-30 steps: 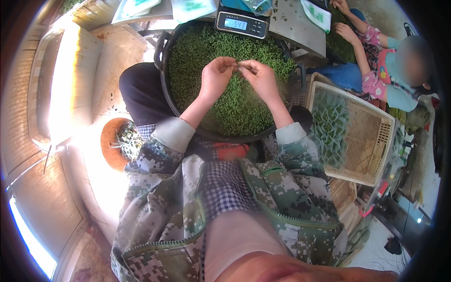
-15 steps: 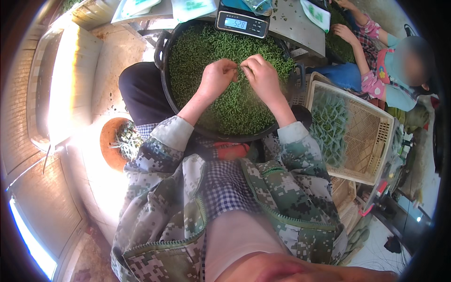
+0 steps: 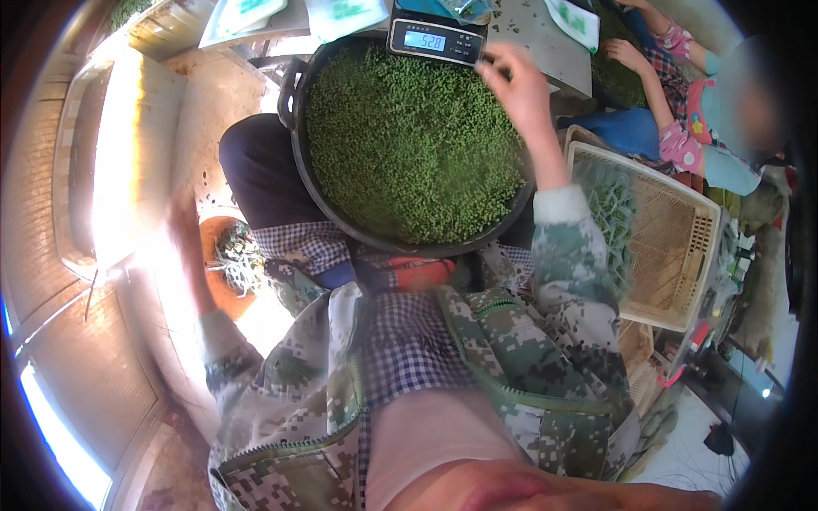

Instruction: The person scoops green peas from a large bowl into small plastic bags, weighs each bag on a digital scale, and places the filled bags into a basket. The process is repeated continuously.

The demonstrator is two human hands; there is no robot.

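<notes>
A large black tub (image 3: 298,157) full of small round green buds or berries (image 3: 409,145) stands between my knees. My right hand (image 3: 518,81) is over the tub's far right rim, beside the corner of a digital scale (image 3: 436,53). Its thumb and forefinger look slightly apart, and I see nothing between them. Down at the left, my left hand (image 3: 181,213) is smeared by motion and glare, so its fingers cannot be made out. It is next to an orange bucket (image 3: 223,294) holding green-and-white scraps (image 3: 241,260).
A metal table (image 3: 545,60) with printed plastic bags (image 3: 345,15) lies beyond the tub. To the right is a cream plastic crate (image 3: 673,243) partly filled with clear green-tinted packets (image 3: 609,213). A co-worker (image 3: 682,111) sits at the far right, hands at another dark tub (image 3: 618,81).
My hands, together over the middle of the tub before, have parted. The left has swung down and left to the bucket, and the right has moved up and right towards the scale.
</notes>
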